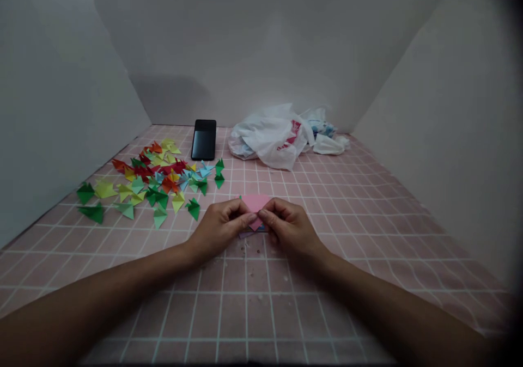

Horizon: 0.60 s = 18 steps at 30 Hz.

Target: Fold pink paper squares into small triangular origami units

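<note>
Two bare forearms (93, 307) reach in from the bottom of the view towards a sheet of pink origami paper (255, 203), held up just above a pink grid-patterned mat (347, 301). The left hand (220, 225) and the right hand (290, 228) are nearly closed, their fingers pinching the sheet from either side. A small stack of coloured paper (247, 234) lies beneath them. Beyond the left hand spreads a heap of folded triangular paper pieces (155, 176) in green, yellow, red and blue, with a black smartphone (203, 139) and a crumpled white plastic bag (269, 136) farther back.
</note>
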### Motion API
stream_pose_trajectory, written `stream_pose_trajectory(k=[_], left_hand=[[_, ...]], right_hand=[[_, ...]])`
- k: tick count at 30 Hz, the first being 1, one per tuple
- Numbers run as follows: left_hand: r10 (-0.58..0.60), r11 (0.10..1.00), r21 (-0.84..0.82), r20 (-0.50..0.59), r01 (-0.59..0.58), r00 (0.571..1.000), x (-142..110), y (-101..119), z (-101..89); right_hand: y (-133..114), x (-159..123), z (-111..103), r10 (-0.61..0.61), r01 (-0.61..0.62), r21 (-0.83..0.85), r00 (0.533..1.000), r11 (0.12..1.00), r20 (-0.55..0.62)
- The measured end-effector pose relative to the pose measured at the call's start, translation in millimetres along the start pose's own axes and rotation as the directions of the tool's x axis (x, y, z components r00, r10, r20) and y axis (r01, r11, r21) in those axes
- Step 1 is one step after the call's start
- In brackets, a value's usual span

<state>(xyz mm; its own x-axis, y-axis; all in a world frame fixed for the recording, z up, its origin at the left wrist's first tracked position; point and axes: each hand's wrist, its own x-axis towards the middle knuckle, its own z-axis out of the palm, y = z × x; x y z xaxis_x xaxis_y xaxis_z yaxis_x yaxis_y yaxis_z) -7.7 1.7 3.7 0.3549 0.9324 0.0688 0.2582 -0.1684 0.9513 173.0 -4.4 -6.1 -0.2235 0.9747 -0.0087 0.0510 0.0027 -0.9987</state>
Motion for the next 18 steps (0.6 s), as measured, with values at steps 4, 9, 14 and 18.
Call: stream_pose_trajectory(k=[4,9,14,18], left_hand=[[-0.092,0.982,-0.174,-0.065,0.080,0.994,0.6,-6.0,2.1],[-0.061,0.980,-0.195,-0.138,0.034,0.989,1.7,-9.3,3.1],[-0.071,0.977,-0.201,0.017,0.073,0.997,-0.3,-4.5,4.1],[-0.060,0.974,-0.215,0.063,0.072,0.996,0.2,-1.3,3.6]], right_hand=[[4.3,3.8,-3.0,-0.021,0.040,0.146,0.991,0.988,-0.130],[6.3,2.4,-0.3,0.042,-0.038,0.263,0.999,0.964,-0.007],[1.5,-2.6,3.1,0.070,-0.078,0.133,0.995,0.988,0.064],[-1.3,-3.2,0.8,0.074,-0.079,0.060,0.994,0.995,0.084]])
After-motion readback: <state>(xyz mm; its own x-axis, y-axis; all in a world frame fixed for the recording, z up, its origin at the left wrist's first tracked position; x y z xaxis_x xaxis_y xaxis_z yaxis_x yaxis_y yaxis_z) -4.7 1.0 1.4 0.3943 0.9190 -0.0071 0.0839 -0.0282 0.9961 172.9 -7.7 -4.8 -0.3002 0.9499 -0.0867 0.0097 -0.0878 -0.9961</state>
